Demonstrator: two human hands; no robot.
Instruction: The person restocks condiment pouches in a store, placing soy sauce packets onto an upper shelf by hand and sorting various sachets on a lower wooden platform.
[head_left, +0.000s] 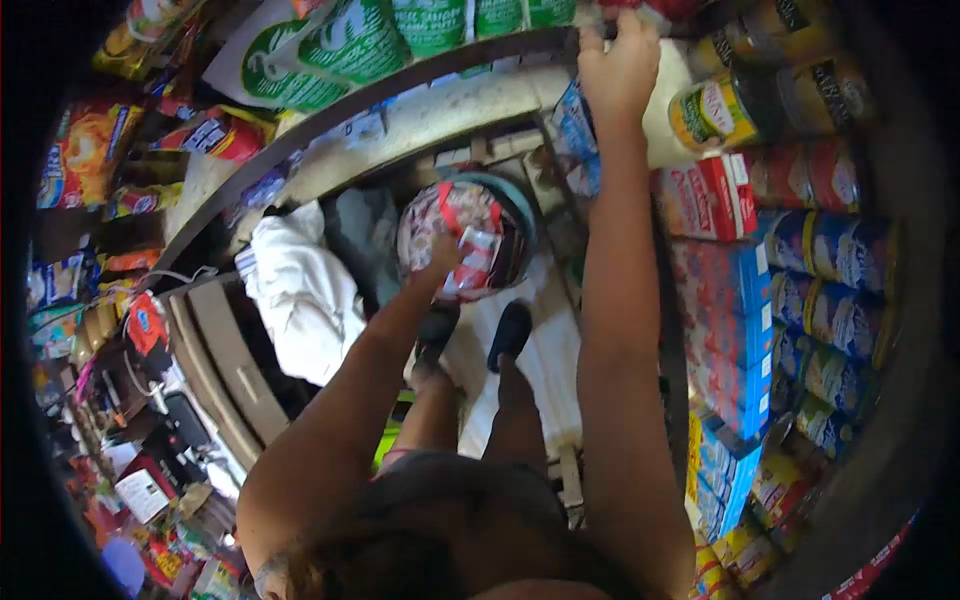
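Note:
My left hand (446, 258) is down in a round tub (520, 205) with a blue-green rim, standing on the floor in front of my feet. Its fingers look closed at the edge of a red-and-white packet (478, 258), though they are small and blurred. Under and around the packet lies patterned pink-and-red wrapping (445, 215). My right hand (620, 62) is stretched up to the shelf at the top of the view. A red package (665, 6) touches its fingertips, cut off by the image edge, and the fingers seem bent onto it.
Green-and-white bags (350, 45) line the curved shelf (430, 85). Stacked cans (850, 250) and blue-and-red boxes (715, 320) rise on the right. White cloth (300, 285) lies left of the tub beside drawers (225, 350). Snack packets (90, 150) hang at far left.

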